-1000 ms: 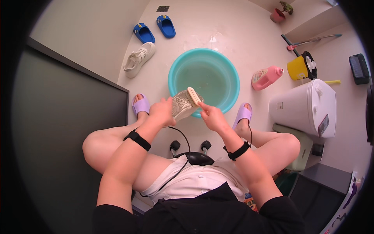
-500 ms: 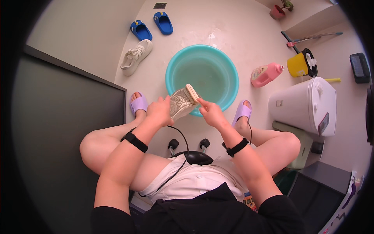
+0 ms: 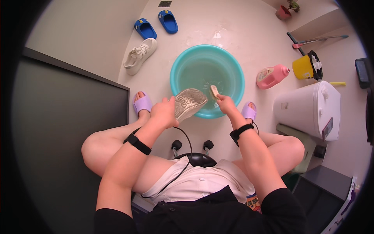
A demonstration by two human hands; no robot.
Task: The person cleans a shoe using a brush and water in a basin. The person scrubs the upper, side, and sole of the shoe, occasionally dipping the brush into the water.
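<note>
My left hand (image 3: 163, 113) is closed around a shoe (image 3: 189, 102), its patterned sole turned up and its end reaching over the near rim of a turquoise basin (image 3: 174, 78). In my right hand (image 3: 226, 104) is a small pale scrubbing brush (image 3: 214, 91), gripped by its handle. The brush head is over or at the water in the basin, to the right of the shoe and apart from it; I cannot tell how deep it dips. Cloudy water (image 3: 198, 72) fills part of the basin.
A white sneaker (image 3: 140, 55) and blue clogs (image 3: 168, 22) lie at the far left. Right of the basin stands a pink detergent bottle (image 3: 272, 77), with a yellow bin (image 3: 303, 68) and a white lidded bin (image 3: 300, 109) beyond. A dark cabinet (image 3: 74, 148) borders the left.
My right hand has moved the brush off the sole, rightward to the water in the basin. The shoe stays in my left hand, with more of its sole showing. The view has shifted slightly.
</note>
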